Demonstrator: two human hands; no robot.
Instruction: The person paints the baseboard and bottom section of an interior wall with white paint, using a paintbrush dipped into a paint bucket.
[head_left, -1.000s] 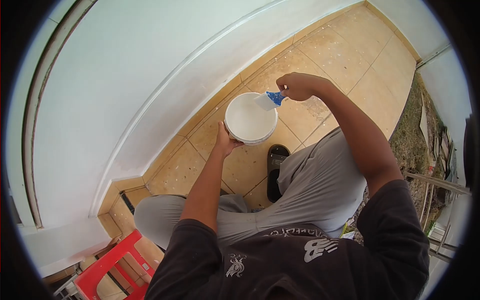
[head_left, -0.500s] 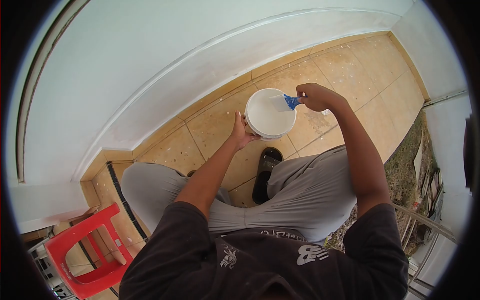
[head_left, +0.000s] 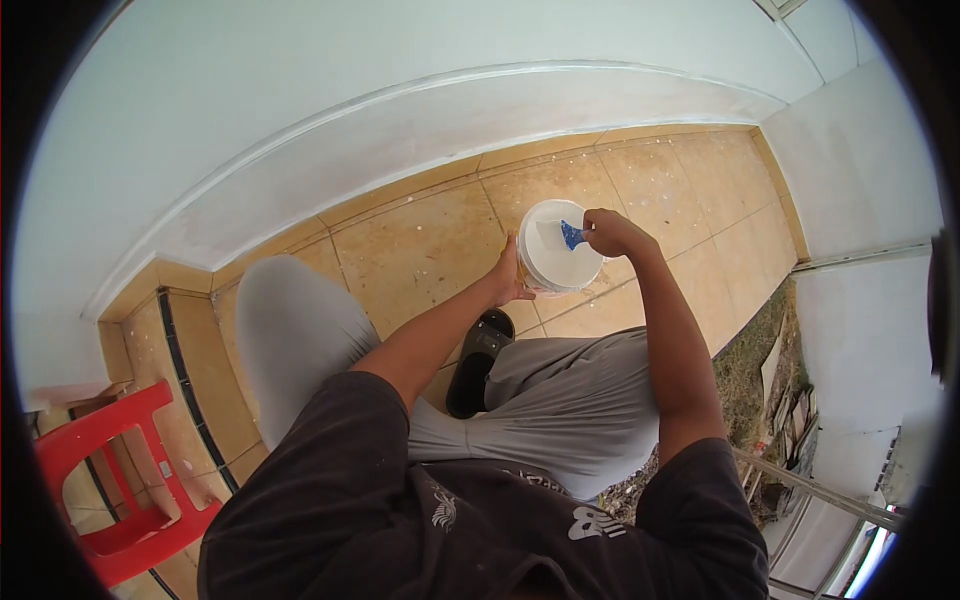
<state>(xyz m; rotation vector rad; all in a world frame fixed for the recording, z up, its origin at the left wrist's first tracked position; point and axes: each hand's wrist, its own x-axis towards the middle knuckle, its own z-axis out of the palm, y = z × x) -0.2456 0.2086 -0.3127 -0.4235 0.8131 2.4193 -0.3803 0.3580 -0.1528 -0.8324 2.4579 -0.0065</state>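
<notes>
A round white bucket [head_left: 548,281] stands in front of me above the tiled floor, and its inside is white. My left hand [head_left: 511,274] is closed around its left side, with the thumb up along the wall and the fingers low against it. From the right, my right hand [head_left: 611,233] reaches over the rim, closed on a paintbrush [head_left: 572,235] with a blue, white-speckled handle. The brush's pale end points left and down inside the bucket, blending with the white there.
A pale wall [head_left: 400,125] with a tan tile skirting runs along the far side. Tan floor tiles [head_left: 400,245] carry white specks. A red plastic chair [head_left: 150,440] stands at lower left. Grass and stacked boards [head_left: 795,425] lie beyond the floor edge at right. My sandal [head_left: 478,365] is near the bucket.
The view has shifted, so the chair and knees sit further left. The brush has tilted more downward and sits further into the bucket. Both hands keep their holds.
</notes>
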